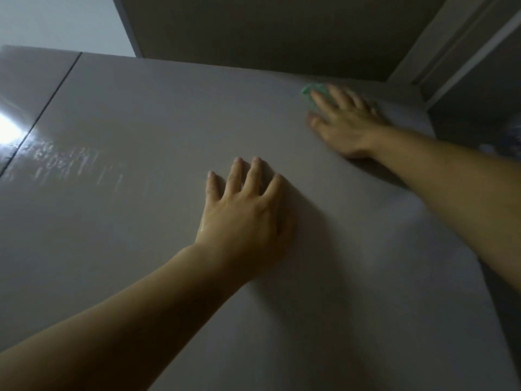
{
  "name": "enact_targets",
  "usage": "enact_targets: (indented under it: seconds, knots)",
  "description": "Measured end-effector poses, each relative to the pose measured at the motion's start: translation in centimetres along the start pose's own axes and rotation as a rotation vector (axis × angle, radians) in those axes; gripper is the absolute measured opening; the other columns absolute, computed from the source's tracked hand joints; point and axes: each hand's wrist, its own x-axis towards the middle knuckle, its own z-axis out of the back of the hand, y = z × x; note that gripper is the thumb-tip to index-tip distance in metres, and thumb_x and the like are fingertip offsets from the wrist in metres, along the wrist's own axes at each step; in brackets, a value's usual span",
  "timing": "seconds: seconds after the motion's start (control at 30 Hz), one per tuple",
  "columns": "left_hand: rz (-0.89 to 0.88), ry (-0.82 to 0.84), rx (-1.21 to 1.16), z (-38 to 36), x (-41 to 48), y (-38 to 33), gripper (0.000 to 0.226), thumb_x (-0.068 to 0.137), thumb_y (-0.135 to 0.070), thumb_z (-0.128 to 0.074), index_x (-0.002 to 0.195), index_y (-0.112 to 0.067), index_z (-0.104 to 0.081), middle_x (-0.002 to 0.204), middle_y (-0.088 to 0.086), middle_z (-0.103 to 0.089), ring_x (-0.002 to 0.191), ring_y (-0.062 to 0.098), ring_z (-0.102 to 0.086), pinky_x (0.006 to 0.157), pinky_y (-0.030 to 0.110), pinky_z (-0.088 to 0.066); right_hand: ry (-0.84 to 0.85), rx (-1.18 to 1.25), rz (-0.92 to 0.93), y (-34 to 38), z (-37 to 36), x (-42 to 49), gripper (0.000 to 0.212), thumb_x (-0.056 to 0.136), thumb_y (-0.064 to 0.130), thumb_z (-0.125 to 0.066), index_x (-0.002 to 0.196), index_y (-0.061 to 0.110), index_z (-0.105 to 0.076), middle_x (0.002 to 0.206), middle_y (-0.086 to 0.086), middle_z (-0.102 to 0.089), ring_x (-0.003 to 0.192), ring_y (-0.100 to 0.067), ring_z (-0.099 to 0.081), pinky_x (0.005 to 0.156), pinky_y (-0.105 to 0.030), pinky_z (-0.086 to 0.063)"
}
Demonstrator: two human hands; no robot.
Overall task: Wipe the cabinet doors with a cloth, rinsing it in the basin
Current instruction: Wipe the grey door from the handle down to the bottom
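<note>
A glossy grey cabinet door (158, 210) fills most of the view, seen from below. My right hand (345, 122) presses a green cloth (311, 91) flat against the door near its upper right corner; only the cloth's edge shows past my fingers. My left hand (245, 213) lies flat on the middle of the door with fingers spread, holding nothing. The basin is out of view.
A seam (42, 111) separates this door from a neighbouring door (25, 88) on the left, where light glares and wet streaks (64, 162) show. A dark ceiling or soffit (267, 29) sits above. A pale frame (456, 46) runs along the right.
</note>
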Motion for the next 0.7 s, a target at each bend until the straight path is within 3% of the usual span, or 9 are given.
enact_targets:
  seconds: [0.1,0.27,0.47,0.7]
  knots:
    - [-0.003,-0.021,-0.041,0.0,0.4,-0.7,0.080,0.084,-0.066,0.001,0.157,-0.034,-0.007,0.170,0.008,0.003,0.156,0.038,0.010,0.119,0.073,-0.001,-0.002,0.087,-0.140,-0.8,1.1,1.3,0.065,0.104,0.062,-0.017,0.160,0.040,0.005,0.171,0.001,0.008,0.156,-0.030,0.005,0.125,-0.049,0.005]
    - [-0.034,0.040,-0.061,-0.4,1.8,-2.5,0.068,0.099,-0.063,-0.021,0.160,-0.038,-0.004,0.171,0.003,0.006,0.156,0.036,0.013,0.117,0.074,0.003,-0.035,-0.005,0.002,-1.7,-1.4,-3.6,0.070,0.099,0.066,-0.017,0.161,0.037,0.001,0.171,0.002,0.004,0.157,-0.027,0.005,0.125,-0.050,0.006]
    - [-0.005,-0.007,-0.002,-0.7,1.9,-3.1,0.084,0.080,-0.069,0.003,0.155,-0.035,-0.015,0.168,0.010,-0.005,0.155,0.042,-0.001,0.114,0.078,-0.007,0.014,0.100,-0.275,-6.8,0.7,-0.5,0.065,0.102,0.065,-0.014,0.160,0.041,0.004,0.170,0.003,0.011,0.156,-0.031,0.010,0.125,-0.050,0.005]
    - [0.037,-0.043,-0.026,-0.8,2.0,-4.5,0.077,0.087,-0.068,-0.004,0.151,-0.028,-0.022,0.167,0.015,-0.007,0.154,0.043,-0.001,0.114,0.077,-0.010,-0.023,0.036,-0.157,-7.0,-1.2,-5.1,0.063,0.105,0.059,-0.019,0.160,0.040,0.003,0.171,0.003,0.007,0.157,-0.025,0.008,0.126,-0.047,0.007]
